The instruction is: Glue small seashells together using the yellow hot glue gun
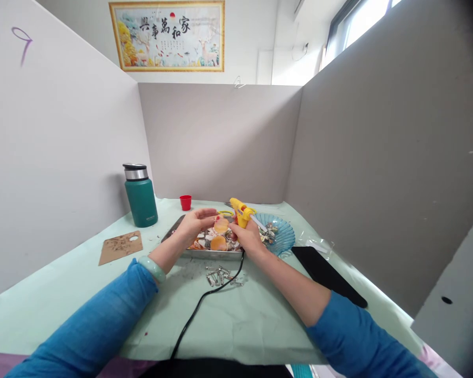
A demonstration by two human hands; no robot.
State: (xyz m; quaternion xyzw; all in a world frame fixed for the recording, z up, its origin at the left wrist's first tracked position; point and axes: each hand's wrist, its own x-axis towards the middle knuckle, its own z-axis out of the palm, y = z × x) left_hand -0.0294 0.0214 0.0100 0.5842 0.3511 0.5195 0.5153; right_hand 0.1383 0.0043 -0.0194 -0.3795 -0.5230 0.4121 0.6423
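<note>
- The right hand (247,236) is curled around a yellow glue gun (241,211), held above the right end of the tray.
- The left hand (197,224) is partly open, its fingers reaching over the tray towards an upper orange shell (221,226); whether they pinch anything cannot be told.
- Below both hands, a shallow metal tray (215,255) holds mixed shells, white, brown and orange, with a lower orange shell (218,243), rounded and smooth-looking, near its front rim.
- Just right of the tray, a blue plate (287,237), translucent and scalloped, bears a heap of small shells (269,232).
- A red cup (185,203) stands behind the tray; its inside is too small to read. Further left is a teal bottle (141,202) with a steel neck and black lid.
- A loose pile of shiny metal clips (220,276) lies before the tray, beside a black cord (199,303).
- A brown card (121,247) with a round hole lies left; a matte black strip (328,275) and crinkled clear plastic (317,244) lie right.
- A pale green cover (276,328), lightly creased, spreads over the table between grey partitions (220,139).
- Beyond them, a gold-framed picture (169,39) hangs on a white wall, with a window (360,26) at upper right.
</note>
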